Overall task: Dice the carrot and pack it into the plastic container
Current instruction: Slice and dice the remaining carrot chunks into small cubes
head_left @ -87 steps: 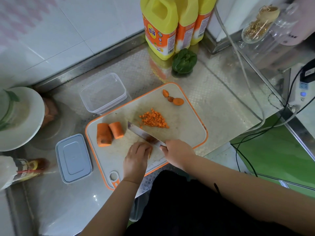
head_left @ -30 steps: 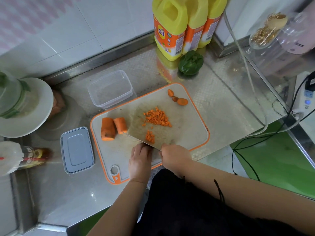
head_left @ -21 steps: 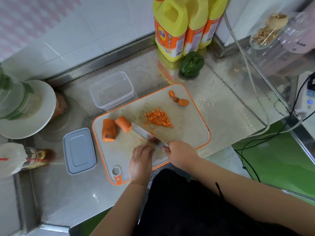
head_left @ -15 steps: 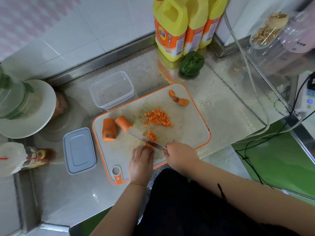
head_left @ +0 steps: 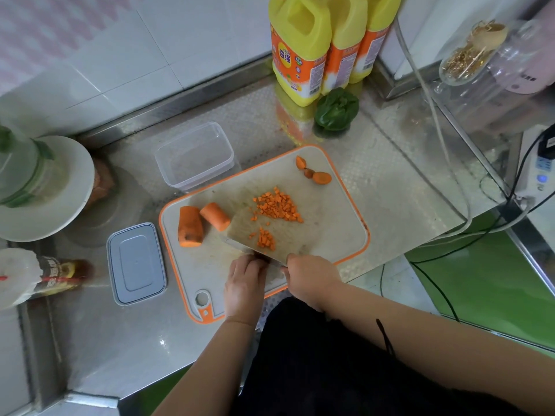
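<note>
You look down at a steel bench (head_left: 390, 181) holding a pale cutting board (head_left: 330, 223) with an orange rim. Your right hand (head_left: 310, 280) curls around the handle of a cleaver (head_left: 240, 232), whose broad blade is tilted nearly flat above the board and carries a small heap of carrot cubes (head_left: 265, 239). Your left hand (head_left: 244, 285) rests on the near part of the board just beside the blade's heel, its fingers (head_left: 249, 262) bent downward and pressed together; you cannot tell whether they hold anything beneath them. A larger pile of diced carrot (head_left: 277, 205) lies on the board just beyond the blade. Two uncut carrot chunks (head_left: 199, 222) sit at the board's left end, touching each other. Three carrot end scraps (head_left: 313, 174) lie at the far right corner. The clear plastic container (head_left: 195, 157) stands open on the bench against the board's far left edge. Its grey lid (head_left: 135, 262) lies flat to the left of the board. Behind, three yellow bottles (head_left: 327, 43) stand by the wall, with a green pepper (head_left: 336, 109) in front of them.
</note>
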Motion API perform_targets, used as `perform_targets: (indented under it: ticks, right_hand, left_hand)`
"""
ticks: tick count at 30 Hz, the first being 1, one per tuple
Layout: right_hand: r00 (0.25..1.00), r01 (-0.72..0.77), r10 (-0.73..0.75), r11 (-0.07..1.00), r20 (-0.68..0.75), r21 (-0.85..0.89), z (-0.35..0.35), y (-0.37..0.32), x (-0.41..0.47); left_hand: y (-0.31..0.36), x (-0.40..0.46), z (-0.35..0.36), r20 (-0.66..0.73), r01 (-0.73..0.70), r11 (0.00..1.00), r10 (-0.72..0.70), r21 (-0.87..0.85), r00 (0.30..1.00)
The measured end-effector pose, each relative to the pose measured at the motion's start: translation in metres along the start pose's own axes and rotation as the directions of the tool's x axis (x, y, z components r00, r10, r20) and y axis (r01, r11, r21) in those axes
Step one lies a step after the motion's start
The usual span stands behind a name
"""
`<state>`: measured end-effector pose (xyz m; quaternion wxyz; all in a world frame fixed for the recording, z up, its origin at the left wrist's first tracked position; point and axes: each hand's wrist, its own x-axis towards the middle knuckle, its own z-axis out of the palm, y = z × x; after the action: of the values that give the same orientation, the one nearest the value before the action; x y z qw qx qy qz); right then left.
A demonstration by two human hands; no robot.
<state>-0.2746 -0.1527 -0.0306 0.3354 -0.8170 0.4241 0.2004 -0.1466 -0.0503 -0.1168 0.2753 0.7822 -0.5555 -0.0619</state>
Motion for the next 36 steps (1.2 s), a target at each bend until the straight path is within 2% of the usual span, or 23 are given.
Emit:
perform_targets:
  ticks: [3,9,23,29,36]
  right_hand:
    - [0.999,-0.013,0.011,0.997,0.031,0.079,-0.006,0.006,0.003]
    - [0.999,0.036,-0.037,0.999,-0.028,-0.007,-0.011,0.006,-0.005]
    - [1.0,-0.004,0.006,0.998,0.03,-0.066,0.003,-0.005,-0.007]
    - [0.999,0.005,-0.007,0.998,0.035,0.067,-0.004,-0.006,0.005]
    - [0.999,0.047,-0.046,0.998,-0.016,0.035,-0.007,-0.002,-0.007]
  left_hand:
    - [0.001,-0.002,-0.003,-0.017,-0.044,0.999,0.044,-0.007,0.999]
    - [0.002,-0.003,-0.009,-0.079,-0.033,0.999,0.032,-0.008,0.996]
    - [-0.001,-0.002,-0.006,-0.016,-0.021,1.0,0.021,0.002,1.0]
    - [-0.003,-0.001,-0.01,0.005,-0.03,1.0,0.03,0.003,1.0]
    - [-0.004,-0.005,-0.014,-0.018,-0.064,0.998,0.064,0.011,0.998]
